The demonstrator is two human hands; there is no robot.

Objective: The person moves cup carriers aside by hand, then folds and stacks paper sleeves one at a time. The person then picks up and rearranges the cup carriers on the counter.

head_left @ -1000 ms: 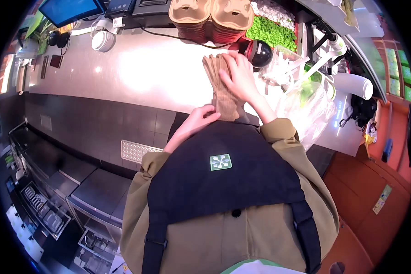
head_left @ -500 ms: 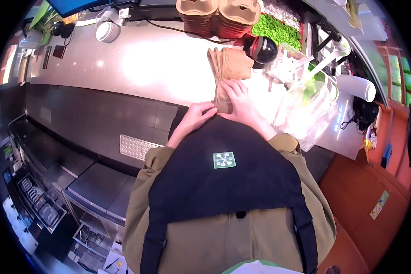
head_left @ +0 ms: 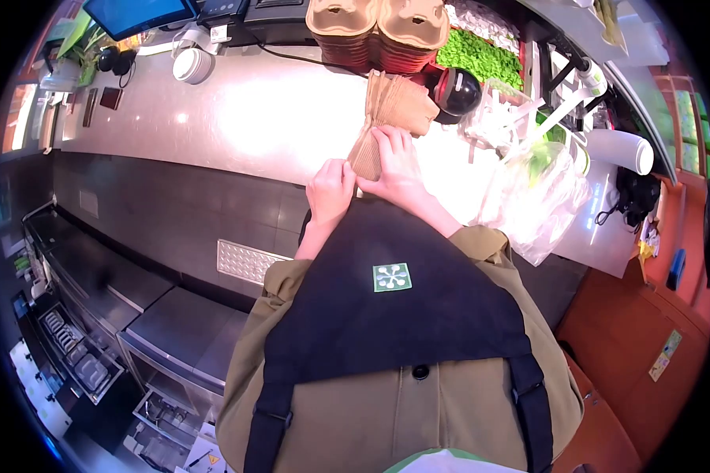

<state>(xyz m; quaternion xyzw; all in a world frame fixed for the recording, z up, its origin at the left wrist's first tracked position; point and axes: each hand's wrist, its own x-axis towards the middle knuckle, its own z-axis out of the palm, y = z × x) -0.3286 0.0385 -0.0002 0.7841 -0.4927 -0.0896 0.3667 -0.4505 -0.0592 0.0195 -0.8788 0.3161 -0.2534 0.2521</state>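
A bundle of flat brown kraft-cardboard pieces (head_left: 405,102) lies on the steel counter in front of my apron; many thin edges show along it. Its near end tilts to the left and tapers between my hands. My left hand (head_left: 330,191) is closed at the lower left corner of the bundle, fingertips curled against it. From the right, my right hand (head_left: 396,165) grips the near part, its fingers over the top and the thumb reaching toward my left hand. What the pieces are exactly cannot be made out.
Behind the bundle stand stacked moulded-pulp cup carriers (head_left: 377,43) and a black round-topped object (head_left: 457,91). Clear plastic bags (head_left: 532,201) lie to the right. A white tape roll (head_left: 192,66) sits at the back left, near a screen (head_left: 138,14).
The near end of the bundle has swung left and fanned out. My left hand has risen and curled at its corner; my right hand has shifted slightly left. The view has tilted a little.
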